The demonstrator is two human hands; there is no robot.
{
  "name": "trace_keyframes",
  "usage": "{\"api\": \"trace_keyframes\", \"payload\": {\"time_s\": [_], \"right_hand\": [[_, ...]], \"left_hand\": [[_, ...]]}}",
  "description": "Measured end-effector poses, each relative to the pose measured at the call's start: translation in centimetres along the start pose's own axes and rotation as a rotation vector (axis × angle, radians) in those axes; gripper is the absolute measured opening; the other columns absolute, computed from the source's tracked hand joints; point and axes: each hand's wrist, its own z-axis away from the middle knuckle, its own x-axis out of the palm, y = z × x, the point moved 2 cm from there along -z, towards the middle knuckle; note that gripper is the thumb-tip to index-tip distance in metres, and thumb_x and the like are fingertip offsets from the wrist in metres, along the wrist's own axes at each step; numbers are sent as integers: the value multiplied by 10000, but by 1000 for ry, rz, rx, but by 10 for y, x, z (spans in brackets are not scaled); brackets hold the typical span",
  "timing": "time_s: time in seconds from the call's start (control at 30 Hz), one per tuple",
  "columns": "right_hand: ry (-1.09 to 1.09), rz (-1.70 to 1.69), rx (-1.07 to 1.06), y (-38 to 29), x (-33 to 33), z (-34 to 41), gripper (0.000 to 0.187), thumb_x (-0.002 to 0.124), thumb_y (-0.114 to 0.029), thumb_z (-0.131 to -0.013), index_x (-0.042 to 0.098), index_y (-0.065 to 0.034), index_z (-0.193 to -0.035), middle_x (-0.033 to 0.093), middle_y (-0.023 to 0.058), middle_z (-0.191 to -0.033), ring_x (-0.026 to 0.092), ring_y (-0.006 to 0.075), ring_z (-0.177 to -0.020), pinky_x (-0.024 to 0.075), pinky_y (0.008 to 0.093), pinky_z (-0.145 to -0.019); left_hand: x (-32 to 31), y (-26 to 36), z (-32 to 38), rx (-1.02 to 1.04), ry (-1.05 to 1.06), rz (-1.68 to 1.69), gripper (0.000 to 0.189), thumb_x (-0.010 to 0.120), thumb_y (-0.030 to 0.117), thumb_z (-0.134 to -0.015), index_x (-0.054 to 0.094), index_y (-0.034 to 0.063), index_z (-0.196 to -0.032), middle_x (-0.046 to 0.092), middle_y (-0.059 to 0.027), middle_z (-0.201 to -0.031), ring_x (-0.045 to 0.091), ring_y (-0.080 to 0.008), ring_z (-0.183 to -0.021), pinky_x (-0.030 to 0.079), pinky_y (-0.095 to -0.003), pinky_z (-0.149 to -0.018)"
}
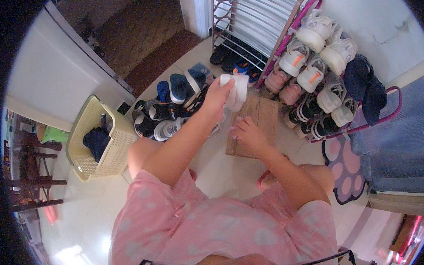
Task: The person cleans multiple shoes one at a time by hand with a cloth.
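Note:
My left hand (217, 96) is closed around a pair of small white shoes (236, 88), held up in front of me with the soles facing partly up. Lower and to the right, my right hand (244, 128) has its fingers apart and holds nothing. It hovers over a wooden board or low stool (261, 124). Left of the held shoes, several sneakers and slippers (178, 89) stand on the floor. To the right, a shoe rack with a pink frame bears rows of sneakers (311, 74) and dark caps (358, 77).
A cream plastic basket (119, 147) with dark cloth (97, 142) stands at the left. A metal rack (252, 12) leans by the white wall at the top. A paw-print mat (345, 168) lies at the right, beside a blue-grey curtain or cloth (405, 142). Wooden chairs are at the far left.

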Motion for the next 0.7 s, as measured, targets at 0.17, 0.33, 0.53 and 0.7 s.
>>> {"api": "trace_keyframes", "payload": {"time_s": [0.17, 0.33, 0.53, 0.7], "right_hand": [[331, -313, 370, -2, -64, -3, 326, 605, -55, -670, 580, -70, -994, 521, 101, -1030, 480, 296, -1026, 380, 366, -890], [649, -405, 595, 22, -86, -3, 425, 679, -111, -667, 549, -66, -1069, 471, 133, -1093, 459, 296, -1061, 378, 368, -904], [413, -147, 460, 30, -73, -6, 700, 763, -175, -593, 421, -72, -1195, 409, 156, -1169, 411, 320, -1106, 343, 376, -945], [405, -231, 416, 31, -62, 0, 651, 776, -197, -561, 447, -71, -1108, 443, 181, -1143, 416, 357, -1069, 342, 418, -918]], "left_hand": [[-6, -1, -5, 148, -126, -99, 282, 573, 162, -851, 519, 50, -1104, 595, -50, -977, 561, -137, -852, 439, -284, -760], [-4, -30, -1, 126, -235, -225, 306, 594, 147, -834, 520, 30, -1106, 592, -53, -986, 551, -132, -878, 434, -275, -785], [6, -42, 13, 96, -331, -341, 393, 597, 137, -829, 467, 28, -1183, 568, -70, -1072, 533, -150, -980, 408, -293, -865], [8, -46, 18, 24, -319, -219, 347, 625, 198, -805, 540, 3, -1079, 576, -68, -1018, 548, -143, -916, 431, -278, -803]]}}
